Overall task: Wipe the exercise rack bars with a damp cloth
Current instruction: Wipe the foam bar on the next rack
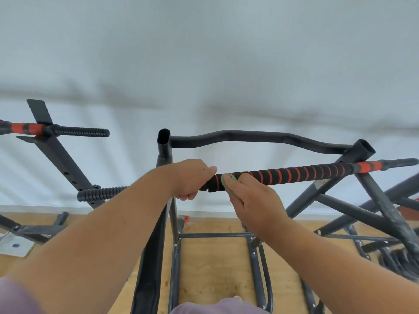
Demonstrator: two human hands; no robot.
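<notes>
My left hand [189,180] grips the end of the foam-wrapped bar [283,175]; my right hand [254,198] pinches the grey cloth [224,179] against it. I should steady the bar and slide the cloth along the spiral, pressing evenly.

Left hand [189,179] curled around the near end of the black foam-wrapped bar with orange spiral stripes [283,175]. Right hand [251,200] presses a small grey-green cloth [226,181] against the same bar, just beside the left hand. Behind: wavy black steel crossbar [256,138] between two open-topped uprights. Wooden floor [213,264] below, pale wall beyond.
</notes>
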